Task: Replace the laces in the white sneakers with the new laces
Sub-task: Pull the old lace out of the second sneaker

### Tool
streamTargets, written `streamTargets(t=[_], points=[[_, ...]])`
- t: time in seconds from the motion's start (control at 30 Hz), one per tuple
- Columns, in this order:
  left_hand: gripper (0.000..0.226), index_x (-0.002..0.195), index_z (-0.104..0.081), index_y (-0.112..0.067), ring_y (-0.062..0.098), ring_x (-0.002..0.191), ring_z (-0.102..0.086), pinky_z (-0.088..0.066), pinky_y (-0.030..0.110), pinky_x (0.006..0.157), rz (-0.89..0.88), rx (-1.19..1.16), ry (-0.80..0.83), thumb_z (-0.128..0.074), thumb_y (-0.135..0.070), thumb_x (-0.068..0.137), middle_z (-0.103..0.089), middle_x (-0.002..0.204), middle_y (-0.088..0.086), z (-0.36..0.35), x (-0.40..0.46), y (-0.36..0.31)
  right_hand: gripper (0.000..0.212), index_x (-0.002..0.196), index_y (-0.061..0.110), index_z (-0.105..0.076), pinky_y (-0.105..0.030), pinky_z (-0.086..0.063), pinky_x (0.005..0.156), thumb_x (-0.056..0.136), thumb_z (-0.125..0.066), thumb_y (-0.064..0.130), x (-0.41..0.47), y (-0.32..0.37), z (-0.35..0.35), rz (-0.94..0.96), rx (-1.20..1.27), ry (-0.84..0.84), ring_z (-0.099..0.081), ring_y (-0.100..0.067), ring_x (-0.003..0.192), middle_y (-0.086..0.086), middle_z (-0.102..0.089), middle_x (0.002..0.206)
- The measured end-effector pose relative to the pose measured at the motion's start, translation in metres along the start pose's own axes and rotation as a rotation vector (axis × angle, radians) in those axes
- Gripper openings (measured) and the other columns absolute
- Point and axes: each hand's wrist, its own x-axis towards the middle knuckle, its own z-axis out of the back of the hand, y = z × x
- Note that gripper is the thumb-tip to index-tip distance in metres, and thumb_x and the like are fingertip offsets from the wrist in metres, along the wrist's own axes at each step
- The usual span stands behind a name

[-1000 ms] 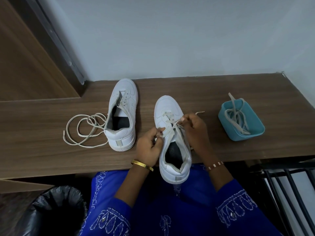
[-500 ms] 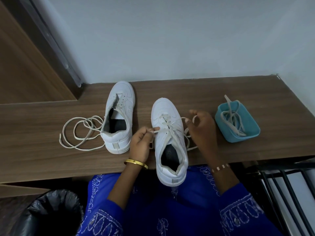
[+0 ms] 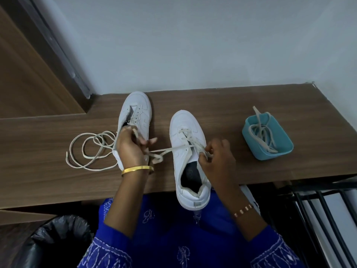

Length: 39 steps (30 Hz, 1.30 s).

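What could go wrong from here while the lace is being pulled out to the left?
The near sneaker overhangs the table edge at its heel; a sideways tug from the left hand on the lace might slide it off. The slack hangs near the loose lace beside the far sneaker and may tangle.

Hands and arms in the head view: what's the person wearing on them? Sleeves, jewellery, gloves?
No gloves: both the left hand and the right hand are bare. The left wrist carries a plain, smooth gold bangle. The right wrist has a thin bracelet of small pale rectangular links. Both forearms show below deep blue fabric sleeves with white embroidered patterns.
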Motion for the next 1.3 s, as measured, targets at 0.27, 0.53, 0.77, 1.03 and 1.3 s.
streamTargets(t=[0.27,0.53,0.77,1.03,1.3], points=[[0.017,0.064,-0.053,-0.006,0.030,0.064,-0.051,-0.039,0.032,0.061,-0.721,1.297,0.296,-0.056,-0.018,0.076,-0.050,0.070,0.013,0.019,-0.005,0.022,0.017,0.079,0.006,-0.058,-0.024,-0.034,0.063,0.088,-0.057,0.021,0.020,-0.001,0.009,0.029,-0.125,0.292,-0.047,-0.013,0.067,0.004,-0.046,0.063],[0.015,0.079,-0.070,-0.005,0.034,0.061,-0.062,-0.051,0.039,0.062,-0.677,1.338,0.502,-0.059,-0.012,0.073,-0.065,0.068,0.014,0.006,-0.016,0.055,0.027,0.066,0.011,-0.052,-0.023,-0.029,0.059,0.089,-0.057,0.024,0.028,0.001,0.014,0.081,-0.185,0.462,-0.037,-0.006,0.052,0.005,-0.039,0.054],[0.020,0.073,-0.055,-0.012,0.010,0.069,-0.060,-0.043,0.022,0.069,-0.265,0.650,0.355,-0.054,0.000,0.088,-0.066,0.071,-0.003,0.003,-0.017,0.035,0.025,0.082,0.003,-0.064,-0.022,-0.032,0.064,0.090,-0.057,0.026,0.027,-0.001,0.012,0.067,-0.172,0.440,-0.041,-0.008,0.057,0.002,-0.045,0.060],[0.025,0.078,-0.044,-0.014,0.007,0.030,-0.035,-0.051,0.027,0.044,-0.025,0.219,0.140,-0.031,-0.008,0.099,-0.038,0.035,-0.008,0.007,-0.011,0.019,0.025,0.082,0.002,-0.065,-0.022,-0.035,0.064,0.089,-0.059,0.025,0.026,-0.003,0.010,0.051,-0.115,0.412,-0.043,-0.008,0.057,-0.003,-0.054,0.065],[0.030,0.074,-0.058,-0.011,0.015,0.069,-0.046,-0.029,0.021,0.065,-0.631,1.258,0.445,-0.045,-0.037,0.080,-0.048,0.073,-0.003,0.018,-0.012,0.040,0.016,0.082,0.006,-0.060,-0.030,-0.042,0.068,0.090,-0.055,0.020,0.022,-0.002,0.008,0.028,-0.082,0.362,-0.052,-0.013,0.064,-0.001,-0.055,0.067]])
